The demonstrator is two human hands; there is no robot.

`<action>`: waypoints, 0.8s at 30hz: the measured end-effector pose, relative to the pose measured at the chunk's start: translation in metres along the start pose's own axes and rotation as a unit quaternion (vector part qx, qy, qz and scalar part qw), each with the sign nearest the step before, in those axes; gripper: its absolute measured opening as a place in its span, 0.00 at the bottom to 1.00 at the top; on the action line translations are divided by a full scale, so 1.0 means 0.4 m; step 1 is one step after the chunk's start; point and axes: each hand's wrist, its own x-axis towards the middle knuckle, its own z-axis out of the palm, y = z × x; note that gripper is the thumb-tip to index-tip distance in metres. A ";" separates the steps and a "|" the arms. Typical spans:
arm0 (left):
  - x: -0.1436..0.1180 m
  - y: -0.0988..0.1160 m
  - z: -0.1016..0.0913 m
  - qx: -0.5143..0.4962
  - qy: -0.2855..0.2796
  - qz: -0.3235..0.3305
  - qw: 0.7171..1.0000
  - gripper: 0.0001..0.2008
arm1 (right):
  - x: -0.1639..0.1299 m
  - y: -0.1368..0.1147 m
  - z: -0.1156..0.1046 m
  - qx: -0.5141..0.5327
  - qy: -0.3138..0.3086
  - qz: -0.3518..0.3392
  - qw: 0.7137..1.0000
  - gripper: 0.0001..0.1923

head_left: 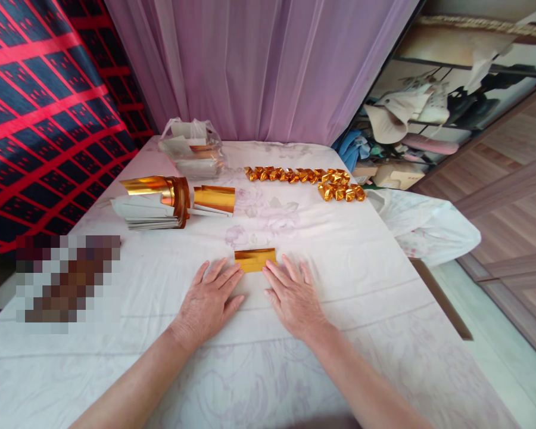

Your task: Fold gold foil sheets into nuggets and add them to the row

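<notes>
Gold foil paper: one folded strip (255,261), lying flat on the floral tablecloth (366,286), directly between the two hands; its upper edge shows a darker band.
Left hand (209,302): open, palm down, fingers spread; fingertips touch the strip's lower left corner, no grip observed.
Right hand (295,298): open, palm down, fingers spread; fingertips touch the strip's lower right corner, no grip observed.
Sheet stack (154,205): gold and white sheets, fanned, well apart from the left hand, toward the far left of the table; a smaller gold-and-white bundle (214,199) lies just beside it, on the right.
Clear plastic bag (196,152): behind the stack, containing more sheets.
Folded gold pieces (295,174): set in a row across the far side, doubling back at the right end.
Surroundings: purple curtain (268,71) behind; red-and-navy cloth (49,89) at left; white cap (388,122) on shelving at right.
Pixelated patch (71,280): left table edge; contents unidentifiable.
</notes>
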 end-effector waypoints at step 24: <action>0.000 0.000 0.014 0.005 0.029 -0.007 1.000 0.21 | 0.013 -0.017 0.020 -0.009 -0.020 -0.019 1.000 0.24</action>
